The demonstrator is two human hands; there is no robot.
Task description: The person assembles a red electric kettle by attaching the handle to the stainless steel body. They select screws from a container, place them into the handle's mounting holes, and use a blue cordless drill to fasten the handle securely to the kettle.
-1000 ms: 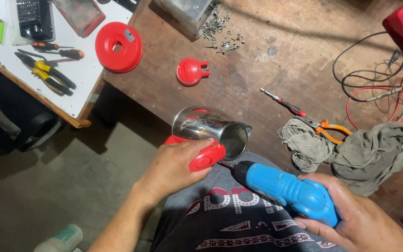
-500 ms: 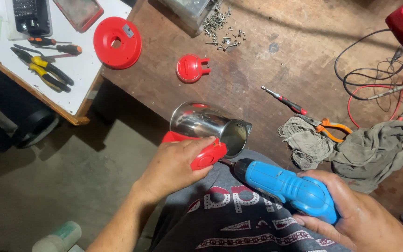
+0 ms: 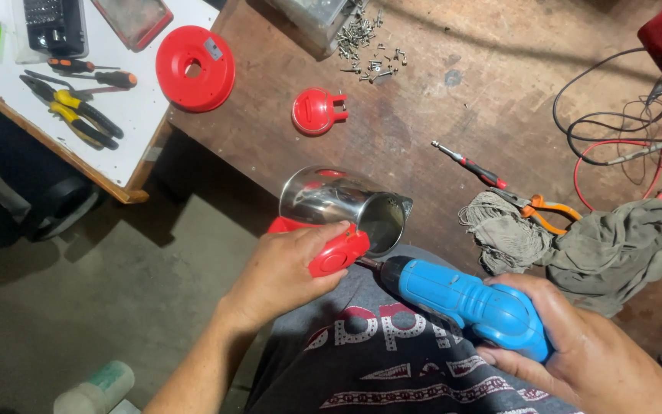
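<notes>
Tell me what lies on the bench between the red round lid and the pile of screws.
Only bare brown wood lies between the red round lid and the pile of screws, seen in the head view.

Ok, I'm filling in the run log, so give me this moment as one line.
left hand: grips red handle of shiny steel kettle | right hand: holds blue electric screwdriver, bit at handle | kettle: on its side

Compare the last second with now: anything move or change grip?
No visible change. The left hand still grips the red handle of the steel kettle; the right hand still holds the blue electric screwdriver, its bit at the handle. The red lid, red base ring and rags lie where they were.
</notes>
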